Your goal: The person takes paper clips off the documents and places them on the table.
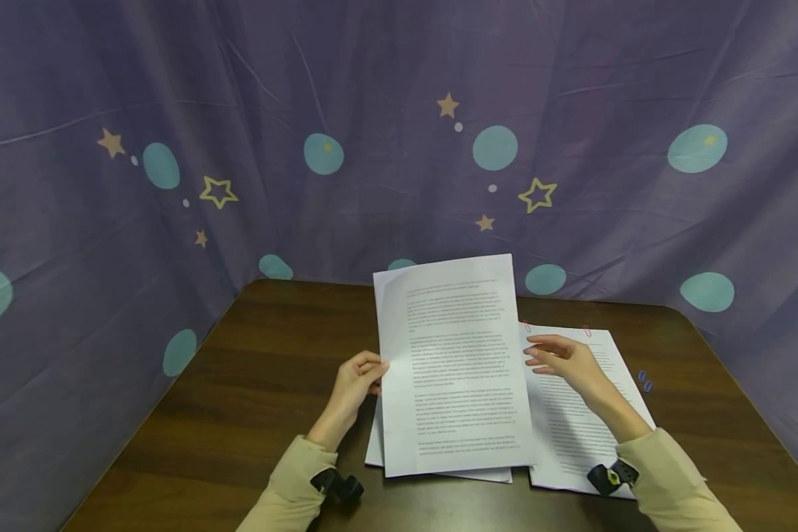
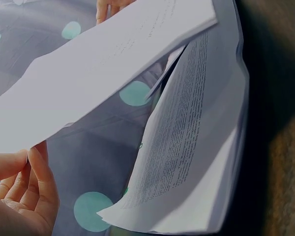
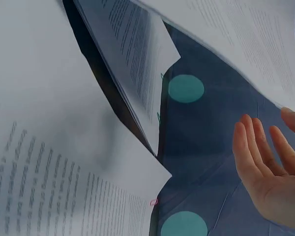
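My left hand (image 1: 355,384) pinches the left edge of some printed sheets (image 1: 459,362) between thumb and fingers, raising them upright above the table. Beside their right edge is my right hand (image 1: 568,366), its fingers loosely spread and thumb tip close to the paper. Behind and below the raised sheets, a stack of printed paper (image 2: 182,137) lies mostly hidden in the head view; green paper clips (image 3: 159,119) show along its far edge. Under my right hand lies another stack of printed pages (image 1: 572,436), with two red paper clips (image 1: 587,331) on its top edge.
Two small blue clips (image 1: 645,381) lie right of the right-hand stack. The brown wooden table (image 1: 239,414) ends at a purple curtain (image 1: 386,89) with stars and teal dots, which hangs along the back and sides.
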Available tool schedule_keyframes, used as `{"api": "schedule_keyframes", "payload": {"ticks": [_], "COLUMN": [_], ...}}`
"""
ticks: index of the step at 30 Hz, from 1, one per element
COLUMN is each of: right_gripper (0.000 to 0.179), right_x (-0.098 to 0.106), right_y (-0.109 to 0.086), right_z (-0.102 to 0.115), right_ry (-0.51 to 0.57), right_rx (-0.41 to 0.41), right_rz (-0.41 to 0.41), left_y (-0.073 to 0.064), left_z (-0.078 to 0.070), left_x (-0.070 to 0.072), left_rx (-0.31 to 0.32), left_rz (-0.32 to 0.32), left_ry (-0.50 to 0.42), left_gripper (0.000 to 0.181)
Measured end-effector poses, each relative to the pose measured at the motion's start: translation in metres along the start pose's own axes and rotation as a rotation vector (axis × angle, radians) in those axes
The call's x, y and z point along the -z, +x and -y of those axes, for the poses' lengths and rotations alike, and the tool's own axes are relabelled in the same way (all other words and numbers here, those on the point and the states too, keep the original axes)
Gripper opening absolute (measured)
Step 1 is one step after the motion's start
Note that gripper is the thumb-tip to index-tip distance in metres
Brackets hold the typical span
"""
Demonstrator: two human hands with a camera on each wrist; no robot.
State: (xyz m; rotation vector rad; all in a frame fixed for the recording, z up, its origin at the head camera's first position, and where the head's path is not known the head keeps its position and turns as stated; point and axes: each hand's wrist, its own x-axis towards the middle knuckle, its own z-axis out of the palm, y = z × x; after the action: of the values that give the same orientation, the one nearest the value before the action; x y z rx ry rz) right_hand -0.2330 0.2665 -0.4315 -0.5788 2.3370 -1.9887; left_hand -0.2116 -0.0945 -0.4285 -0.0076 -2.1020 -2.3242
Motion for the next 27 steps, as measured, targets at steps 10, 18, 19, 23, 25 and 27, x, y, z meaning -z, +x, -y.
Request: {"api": "schedule_keyframes", "payload": {"ticks": [10, 18, 19, 23, 25, 27], "right_gripper": [0.055, 0.053, 0.052, 0.048, 0.046, 0.045], "right_x": [-0.032, -0.044, -0.045, -0.053, -0.056, -0.060], "right_y": [-0.008, -0.004, -0.003, 0.000, 0.003, 0.005], "right_z": [0.045, 0.042, 0.042, 0.040, 0.039, 0.038], "right_ry": [-0.114, -0.120, -0.123, -0.132, -0.145, -0.153], "right_rx": [-0.237, -0.239, -0.237, -0.224, -0.225, -0.228], "right_rz": [-0.047, -0.058, -0.062, -0.078, -0.089, -0.093], "left_y": [-0.001, 0.001, 0.001, 0.002, 0.002, 0.001], "left_z": [0.001, 0.007, 0.008, 0.010, 0.009, 0.007], "left_x": [0.001, 0.009, 0.011, 0.017, 0.020, 0.023], "left_rx": [-0.011, -0.051, -0.060, -0.065, -0.051, -0.031], "left_rz": [-0.021, -0.023, -0.019, -0.022, -0.030, -0.044], "left_ry": [0.004, 0.006, 0.019, 0.031, 0.039, 0.039], "left_gripper": [0.013, 0.016, 0.016, 0.015, 0.014, 0.013]}}
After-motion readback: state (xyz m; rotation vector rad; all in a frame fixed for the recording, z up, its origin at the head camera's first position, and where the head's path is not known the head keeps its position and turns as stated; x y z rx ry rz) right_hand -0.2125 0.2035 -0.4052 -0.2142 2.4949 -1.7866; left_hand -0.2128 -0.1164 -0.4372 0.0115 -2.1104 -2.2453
